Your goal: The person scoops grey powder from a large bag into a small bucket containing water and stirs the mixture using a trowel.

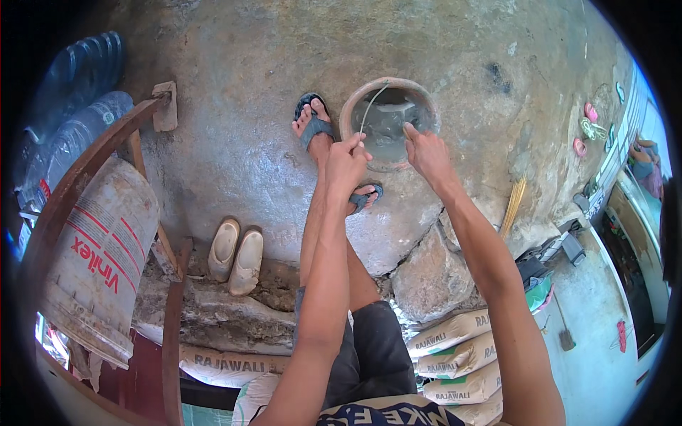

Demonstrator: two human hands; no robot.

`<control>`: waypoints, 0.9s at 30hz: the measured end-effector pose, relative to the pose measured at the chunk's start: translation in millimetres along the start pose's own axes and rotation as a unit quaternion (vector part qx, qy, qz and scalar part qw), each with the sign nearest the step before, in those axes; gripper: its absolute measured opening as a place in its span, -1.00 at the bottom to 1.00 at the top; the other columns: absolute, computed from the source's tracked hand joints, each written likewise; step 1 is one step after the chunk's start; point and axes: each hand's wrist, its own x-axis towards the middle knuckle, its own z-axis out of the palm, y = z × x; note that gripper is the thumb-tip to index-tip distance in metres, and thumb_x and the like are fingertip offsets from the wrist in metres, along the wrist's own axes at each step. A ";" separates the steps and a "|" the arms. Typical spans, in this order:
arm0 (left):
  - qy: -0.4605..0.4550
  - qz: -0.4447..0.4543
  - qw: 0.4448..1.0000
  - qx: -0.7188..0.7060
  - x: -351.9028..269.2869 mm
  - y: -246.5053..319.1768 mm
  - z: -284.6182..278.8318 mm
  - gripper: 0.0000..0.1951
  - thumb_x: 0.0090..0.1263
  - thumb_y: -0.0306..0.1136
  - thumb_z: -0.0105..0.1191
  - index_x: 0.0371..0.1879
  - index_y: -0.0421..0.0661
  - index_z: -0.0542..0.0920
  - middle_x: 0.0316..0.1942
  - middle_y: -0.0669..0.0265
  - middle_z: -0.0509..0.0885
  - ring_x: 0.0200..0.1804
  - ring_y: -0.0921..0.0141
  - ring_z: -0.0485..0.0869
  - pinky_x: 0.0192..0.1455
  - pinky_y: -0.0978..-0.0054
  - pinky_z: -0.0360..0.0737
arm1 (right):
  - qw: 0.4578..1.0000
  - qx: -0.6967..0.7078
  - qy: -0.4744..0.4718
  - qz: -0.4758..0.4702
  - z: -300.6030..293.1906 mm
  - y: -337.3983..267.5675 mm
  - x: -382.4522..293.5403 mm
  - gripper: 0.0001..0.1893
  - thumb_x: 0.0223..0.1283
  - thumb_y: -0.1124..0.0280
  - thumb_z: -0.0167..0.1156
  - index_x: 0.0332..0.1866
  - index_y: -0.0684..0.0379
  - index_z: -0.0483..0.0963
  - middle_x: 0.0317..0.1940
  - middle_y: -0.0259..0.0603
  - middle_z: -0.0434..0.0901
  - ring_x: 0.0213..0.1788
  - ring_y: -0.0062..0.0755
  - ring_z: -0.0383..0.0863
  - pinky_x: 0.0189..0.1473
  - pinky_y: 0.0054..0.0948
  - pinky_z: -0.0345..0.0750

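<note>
A round, mortar-stained bucket stands on the concrete floor, with murky grey water inside. My left hand grips the bucket's thin wire handle near the left side of the rim. Over the right part of the rim, my right hand is closed on the short handle of a trowel-like tool. Its metal shank and pale blade reach down into the bucket; the water partly hides them, so the exact kind of tool cannot be told.
My sandalled foot is left of the bucket. Pale slip-on shoes lie near a rough ledge. Stacked cement sacks, a large rock and a stick broom are on the right. A wooden frame stands left; a person is far right.
</note>
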 end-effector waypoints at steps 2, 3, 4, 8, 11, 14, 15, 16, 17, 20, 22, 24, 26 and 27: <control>-0.008 -0.012 1.000 -0.009 -0.5 4.6 5.8 -0.69 0.55 -0.41 -0.02 0.18 -0.20 0.62 -0.41 0.30 0.71 -0.38 0.54 0.66 -0.34 0.56 0.70 | 1.000 -0.005 -0.018 0.004 19.7 8.1 -7.1 -0.57 0.27 0.35 0.14 0.26 0.09 0.44 -0.32 0.24 0.65 -0.24 0.30 0.68 -0.16 0.10 0.63; -0.007 -0.013 1.000 -0.006 -0.7 3.2 4.1 -0.69 0.55 -0.41 -0.02 0.18 -0.20 0.62 -0.41 0.30 0.71 -0.38 0.54 0.66 -0.34 0.56 0.70 | 0.999 -0.005 -0.035 0.002 25.4 4.8 -9.8 -0.55 0.28 0.35 0.14 0.27 0.12 0.39 -0.34 0.31 0.61 -0.25 0.33 0.67 -0.18 0.10 0.63; -0.002 -0.007 1.000 -0.004 -0.6 2.1 2.6 -0.69 0.55 -0.41 -0.02 0.18 -0.20 0.62 -0.41 0.29 0.72 -0.38 0.54 0.66 -0.34 0.56 0.70 | 0.999 -0.003 -0.035 0.003 29.8 2.8 -13.1 -0.55 0.28 0.35 0.14 0.27 0.12 0.39 -0.34 0.31 0.61 -0.25 0.33 0.67 -0.18 0.10 0.63; 0.004 -0.017 1.000 0.002 -0.7 -0.2 -3.3 -0.69 0.54 -0.42 -0.02 0.18 -0.20 0.62 -0.41 0.29 0.72 -0.37 0.53 0.66 -0.34 0.55 0.70 | 0.998 -0.010 -0.062 0.006 33.3 -18.9 -30.7 -0.65 0.29 0.41 0.06 0.15 0.27 0.44 -0.37 0.27 0.64 -0.27 0.28 0.70 -0.21 0.08 0.65; -0.002 -0.019 1.000 0.006 1.6 0.4 0.8 -0.69 0.54 -0.42 -0.02 0.18 -0.21 0.62 -0.41 0.28 0.72 -0.37 0.53 0.67 -0.34 0.55 0.70 | 0.996 -0.016 -0.090 0.010 39.4 -9.2 -39.7 -0.68 0.28 0.43 0.05 0.10 0.29 0.46 -0.39 0.25 0.65 -0.29 0.26 0.70 -0.21 0.10 0.64; -0.004 -0.016 1.000 0.004 1.4 0.0 0.6 -0.69 0.54 -0.42 -0.02 0.17 -0.20 0.62 -0.41 0.28 0.72 -0.37 0.53 0.67 -0.34 0.56 0.70 | 0.993 -0.009 -0.114 0.017 42.2 -10.8 -48.4 -0.69 0.28 0.40 0.07 0.09 0.24 0.46 -0.39 0.26 0.64 -0.28 0.29 0.69 -0.20 0.13 0.63; -0.004 -0.016 1.000 0.004 1.5 -0.8 -0.5 -0.69 0.54 -0.42 -0.02 0.17 -0.20 0.62 -0.41 0.28 0.72 -0.37 0.53 0.67 -0.34 0.56 0.70 | 0.993 -0.010 -0.120 0.017 40.3 -14.7 -51.1 -0.71 0.27 0.41 0.06 0.06 0.25 0.48 -0.40 0.26 0.64 -0.28 0.28 0.69 -0.19 0.13 0.63; -0.003 -0.011 1.000 0.004 1.9 -1.4 -1.5 -0.69 0.54 -0.42 -0.02 0.18 -0.21 0.62 -0.41 0.28 0.72 -0.37 0.52 0.67 -0.34 0.56 0.70 | 0.993 -0.009 -0.120 0.016 38.2 -18.6 -52.7 -0.71 0.27 0.41 0.06 0.06 0.25 0.48 -0.40 0.26 0.64 -0.28 0.28 0.69 -0.19 0.13 0.63; -0.003 -0.005 1.000 0.004 2.0 -2.0 -2.8 -0.69 0.55 -0.42 -0.02 0.18 -0.21 0.62 -0.41 0.28 0.72 -0.37 0.52 0.67 -0.35 0.56 0.70 | 0.993 -0.014 -0.115 0.004 36.2 -22.5 -53.8 -0.72 0.28 0.44 0.03 0.01 0.32 0.51 -0.39 0.25 0.65 -0.28 0.25 0.71 -0.20 0.09 0.64; -0.015 -0.027 0.999 -0.014 0.0 3.3 0.0 -0.69 0.55 -0.43 -0.03 0.19 -0.20 0.61 -0.41 0.29 0.72 -0.37 0.52 0.67 -0.34 0.56 0.70 | 0.991 -0.017 -0.136 0.002 25.9 -25.7 -53.0 -0.71 0.27 0.47 0.01 -0.02 0.41 0.53 -0.37 0.25 0.67 -0.25 0.21 0.72 -0.18 0.04 0.65; -0.020 -0.029 0.999 -0.017 0.3 2.8 -2.9 -0.69 0.56 -0.43 -0.03 0.19 -0.19 0.61 -0.40 0.29 0.71 -0.37 0.52 0.67 -0.34 0.56 0.70 | 0.988 -0.014 -0.156 0.010 23.7 -28.5 -50.0 -0.70 0.26 0.47 0.02 -0.01 0.42 0.53 -0.36 0.26 0.67 -0.22 0.20 0.72 -0.15 0.03 0.65; -0.026 -0.030 0.999 -0.022 0.5 4.3 -1.7 -0.69 0.56 -0.43 -0.04 0.20 -0.18 0.61 -0.40 0.29 0.71 -0.37 0.52 0.67 -0.34 0.57 0.70 | 0.986 -0.023 -0.167 0.015 28.5 -26.5 -50.2 -0.72 0.21 0.46 0.05 -0.06 0.38 0.57 -0.36 0.24 0.67 -0.17 0.18 0.72 -0.12 0.01 0.65; -0.027 -0.050 0.998 -0.035 0.9 8.0 5.0 -0.69 0.57 -0.43 -0.04 0.20 -0.17 0.61 -0.39 0.29 0.71 -0.36 0.53 0.67 -0.33 0.57 0.70 | 0.984 -0.002 -0.177 0.022 30.8 -11.6 -45.4 -0.71 0.21 0.42 0.08 -0.06 0.33 0.60 -0.34 0.22 0.68 -0.17 0.16 0.73 -0.12 -0.01 0.65; -0.026 -0.049 0.998 -0.035 1.1 7.1 2.6 -0.69 0.57 -0.43 -0.04 0.20 -0.17 0.61 -0.39 0.29 0.71 -0.36 0.53 0.67 -0.33 0.57 0.70 | 0.981 0.027 -0.189 0.020 28.8 -11.3 -40.8 -0.71 0.20 0.38 0.11 -0.05 0.28 0.63 -0.32 0.21 0.69 -0.17 0.14 0.73 -0.11 -0.03 0.65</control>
